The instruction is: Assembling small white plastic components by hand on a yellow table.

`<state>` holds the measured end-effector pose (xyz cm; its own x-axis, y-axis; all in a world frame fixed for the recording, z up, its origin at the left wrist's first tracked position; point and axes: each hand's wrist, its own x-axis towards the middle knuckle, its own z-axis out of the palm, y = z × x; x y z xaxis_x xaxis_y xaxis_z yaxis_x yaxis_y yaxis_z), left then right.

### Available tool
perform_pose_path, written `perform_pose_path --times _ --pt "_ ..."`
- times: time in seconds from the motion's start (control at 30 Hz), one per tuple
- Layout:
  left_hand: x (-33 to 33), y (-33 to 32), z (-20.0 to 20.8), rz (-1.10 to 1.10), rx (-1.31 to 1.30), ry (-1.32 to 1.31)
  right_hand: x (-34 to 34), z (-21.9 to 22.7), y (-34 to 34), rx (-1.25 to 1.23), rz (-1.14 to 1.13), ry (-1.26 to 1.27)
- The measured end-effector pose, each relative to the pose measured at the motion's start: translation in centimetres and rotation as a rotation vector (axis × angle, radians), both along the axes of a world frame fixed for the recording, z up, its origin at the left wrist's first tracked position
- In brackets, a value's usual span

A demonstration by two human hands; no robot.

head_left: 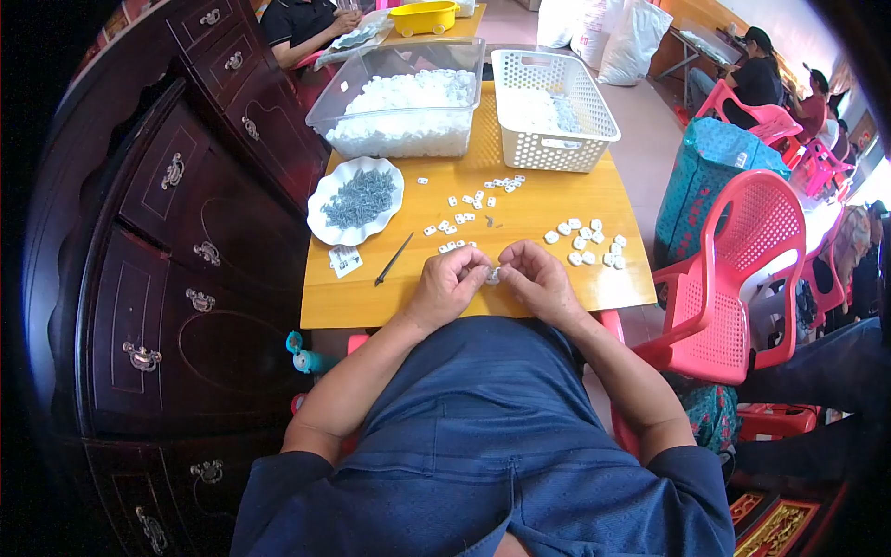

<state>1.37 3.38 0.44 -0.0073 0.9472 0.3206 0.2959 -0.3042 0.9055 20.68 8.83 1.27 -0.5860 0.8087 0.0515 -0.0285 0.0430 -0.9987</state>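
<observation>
A small white plastic piece [493,275] sits between the two hands at the near edge of the yellow table [538,209]; it is mostly hidden by fingers, so its direction and long axis cannot be told. The left hand [449,284] and the right hand [535,278] both pinch it with curled fingers. Just beyond the right hand lies a group of about eleven white pieces [587,243]. A dark thin tool [393,259] lies left, pointing diagonally. Farther stand one white plate [325,190] of grey screws, one clear tub [406,107] and one white basket [554,110].
</observation>
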Motion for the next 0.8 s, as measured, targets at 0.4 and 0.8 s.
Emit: perform_pose_path --times 0.4,0.8 --pt "0.0 -0.2 0.5 0.005 -0.002 0.017 0.0 -0.8 0.3 0.027 -0.017 -0.004" --pt "0.0 -0.3 0.7 0.007 -0.015 0.051 -0.2 -1.3 0.3 0.076 -0.044 0.010"
